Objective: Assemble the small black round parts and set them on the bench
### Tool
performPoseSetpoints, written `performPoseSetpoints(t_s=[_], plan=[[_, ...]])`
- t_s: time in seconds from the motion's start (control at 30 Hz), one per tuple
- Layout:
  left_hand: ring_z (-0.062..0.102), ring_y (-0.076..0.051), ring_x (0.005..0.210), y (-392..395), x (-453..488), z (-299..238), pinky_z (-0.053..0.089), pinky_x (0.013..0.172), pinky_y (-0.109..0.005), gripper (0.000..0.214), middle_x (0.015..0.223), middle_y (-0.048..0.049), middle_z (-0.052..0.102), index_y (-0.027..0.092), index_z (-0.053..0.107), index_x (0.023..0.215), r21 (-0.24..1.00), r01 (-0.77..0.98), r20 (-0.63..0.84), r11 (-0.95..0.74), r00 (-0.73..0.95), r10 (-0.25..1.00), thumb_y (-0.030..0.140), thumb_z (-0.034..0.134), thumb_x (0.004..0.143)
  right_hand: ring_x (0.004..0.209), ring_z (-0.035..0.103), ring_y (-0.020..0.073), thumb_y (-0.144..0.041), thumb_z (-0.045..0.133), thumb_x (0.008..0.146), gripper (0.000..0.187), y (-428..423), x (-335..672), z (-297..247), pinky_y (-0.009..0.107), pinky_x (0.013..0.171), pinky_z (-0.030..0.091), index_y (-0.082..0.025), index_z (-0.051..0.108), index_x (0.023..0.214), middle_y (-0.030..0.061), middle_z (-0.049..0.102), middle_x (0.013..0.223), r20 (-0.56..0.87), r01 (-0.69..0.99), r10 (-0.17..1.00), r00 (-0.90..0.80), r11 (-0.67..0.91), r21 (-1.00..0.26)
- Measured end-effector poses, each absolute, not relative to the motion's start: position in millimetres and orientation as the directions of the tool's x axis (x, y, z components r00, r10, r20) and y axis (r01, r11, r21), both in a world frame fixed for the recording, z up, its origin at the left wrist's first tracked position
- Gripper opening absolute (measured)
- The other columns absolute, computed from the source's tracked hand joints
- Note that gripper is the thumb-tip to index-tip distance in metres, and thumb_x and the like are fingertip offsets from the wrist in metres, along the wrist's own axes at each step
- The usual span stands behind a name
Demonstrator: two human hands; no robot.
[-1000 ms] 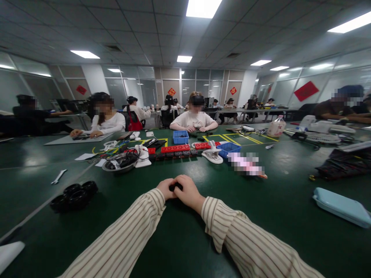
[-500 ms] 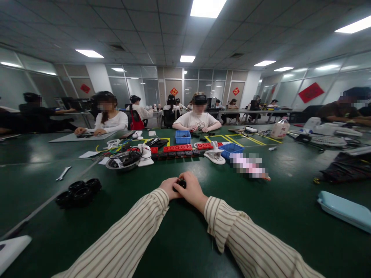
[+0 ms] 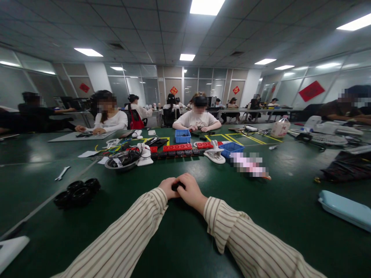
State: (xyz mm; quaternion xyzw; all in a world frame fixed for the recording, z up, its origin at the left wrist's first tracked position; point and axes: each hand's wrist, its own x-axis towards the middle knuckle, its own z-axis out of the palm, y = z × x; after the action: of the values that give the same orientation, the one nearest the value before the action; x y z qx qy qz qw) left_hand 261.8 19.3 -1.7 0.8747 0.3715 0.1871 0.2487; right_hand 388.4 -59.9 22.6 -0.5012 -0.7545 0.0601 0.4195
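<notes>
Just ahead of me, my left hand [image 3: 168, 187] and my right hand [image 3: 190, 190] meet over the green table [image 3: 179, 239]. Both are closed around a small black rounded part [image 3: 175, 187]. Most of that part is hidden by my fingers, so its exact kind does not show. Off to the left lies a cluster of several black rings [image 3: 77, 192] that look like small tyres. An open-ended wrench [image 3: 62, 173] rests beyond them.
Red and black strips [image 3: 177, 148] cross the table ahead, between a bowl of cables [image 3: 121, 164] and a white clamp [image 3: 215, 153]. Blue bins [image 3: 232, 148] stand near. At right lies a light blue case [image 3: 344, 208]. A co-worker [image 3: 197, 117] sits opposite.
My right hand's fingers have closed further over the black part, and less of it shows. Both hands stay in about the same place.
</notes>
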Motion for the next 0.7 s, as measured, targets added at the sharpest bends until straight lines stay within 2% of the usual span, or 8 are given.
performPoseSetpoints(t_s=[0.17,0.33,0.6,0.7], plan=[[0.058,-0.025,0.090,17.9,262.0,-2.1,0.044,0.082,-0.031,0.040,0.092,-0.0034,0.064,0.018,0.061,0.094,0.521,0.565,0.200,-0.640,0.648,0.735,0.032,0.070,0.057,0.089,0.048,0.0183,-0.018,0.054,0.076,0.013,-59.5,388.5,22.5,0.033,0.082,0.036,-0.017,0.055,0.089,0.0044,0.057,0.091,0.593,0.735,0.803,-0.057,0.435,-0.520],[0.059,-0.024,0.084,16.1,265.0,-2.9,0.044,0.076,-0.031,0.030,0.083,-0.0035,0.063,0.017,0.061,0.083,0.487,0.588,0.223,-0.645,0.631,0.743,0.032,0.069,0.058,0.085,0.047,0.0178,-0.030,0.059,0.076,0.016,-54.7,390.1,17.8,0.031,0.078,0.036,-0.016,0.054,0.083,0.0039,0.053,0.086,0.553,0.799,0.833,0.033,0.311,-0.515],[0.060,-0.022,0.085,19.4,263.6,-4.0,0.046,0.076,-0.028,0.032,0.085,-0.0008,0.065,0.018,0.063,0.088,0.513,0.567,0.207,-0.645,0.647,0.734,0.023,0.069,0.056,0.081,0.047,0.0161,-0.016,0.056,0.075,0.001,-54.6,389.2,18.3,0.029,0.076,0.036,-0.017,0.057,0.075,0.0020,0.056,0.080,0.567,0.778,0.822,-0.055,0.391,-0.492],[0.060,-0.022,0.084,20.9,262.3,-4.2,0.047,0.077,-0.028,0.026,0.084,0.0001,0.066,0.018,0.064,0.082,0.523,0.551,0.197,-0.650,0.664,0.721,0.022,0.068,0.057,0.080,0.048,0.0156,-0.006,0.052,0.071,0.012,-56.8,387.5,20.3,0.029,0.077,0.036,-0.017,0.056,0.070,0.0009,0.057,0.077,0.572,0.755,0.813,-0.113,0.444,-0.482]])
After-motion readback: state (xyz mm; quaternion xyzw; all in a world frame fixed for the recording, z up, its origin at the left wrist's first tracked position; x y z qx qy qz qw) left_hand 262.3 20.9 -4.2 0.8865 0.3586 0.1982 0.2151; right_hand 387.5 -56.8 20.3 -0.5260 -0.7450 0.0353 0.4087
